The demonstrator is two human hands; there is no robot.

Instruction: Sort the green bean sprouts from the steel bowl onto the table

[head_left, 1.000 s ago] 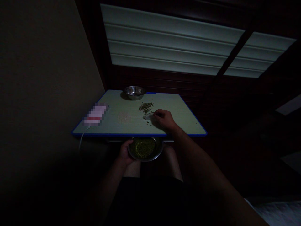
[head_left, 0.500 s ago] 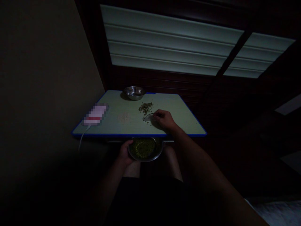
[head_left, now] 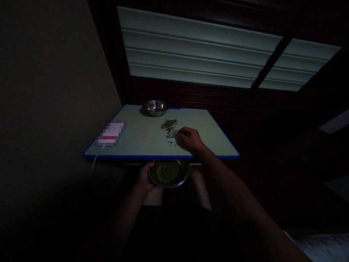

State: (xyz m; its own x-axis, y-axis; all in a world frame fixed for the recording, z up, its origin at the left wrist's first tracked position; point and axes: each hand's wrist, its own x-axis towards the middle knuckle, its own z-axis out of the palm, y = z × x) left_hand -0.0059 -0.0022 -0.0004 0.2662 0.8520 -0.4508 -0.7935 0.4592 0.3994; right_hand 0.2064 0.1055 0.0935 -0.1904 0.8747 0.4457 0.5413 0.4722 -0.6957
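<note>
My left hand grips the rim of a metal bowl, its thumb over the edge. Green mung beans cover the bowl's bottom; the bowl is held just below the table's front edge, over my legs. Above the table, my right hand is closed with its fingertips pinching a small, pale, see-through piece whose kind I cannot make out. Its tip is at the near side of a loose heap of brownish-green beans. A few stray beans lie just in front of it.
The pale table has a blue rim. A second metal bowl stands at its back edge. Left of the beans is a faint patch of pale grains. A blurred-out phone-like object with a white cable lies at the left, near the wall.
Almost nothing moves. The pale piece in my right hand shifts and tilts slightly near the heap; my left hand and the bowl stay in place.
</note>
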